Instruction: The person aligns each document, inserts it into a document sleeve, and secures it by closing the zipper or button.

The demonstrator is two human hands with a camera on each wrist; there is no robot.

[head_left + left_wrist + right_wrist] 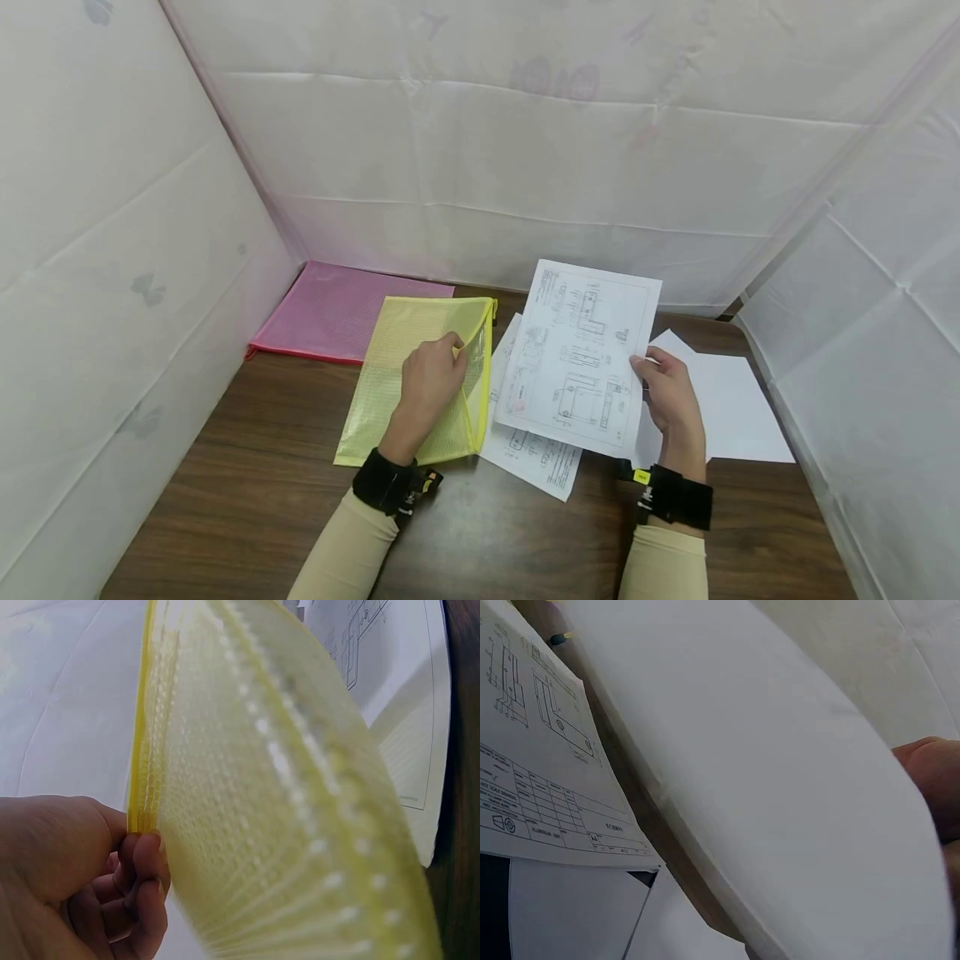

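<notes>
Yellow mesh pouch lies on the counter, its open edge pinched and lifted by the left hand. Just beside it, the right hand pinches a printed drawing sheet above other sheets.

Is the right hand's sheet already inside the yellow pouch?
No, the right hand holds the sheet in the air beside the yellow pouch.

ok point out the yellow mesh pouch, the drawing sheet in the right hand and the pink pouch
yellow mesh pouch (390,392): head view, bare lower face
drawing sheet (577,354): head view, printed middle
pink pouch (337,310): head view, centre
</notes>
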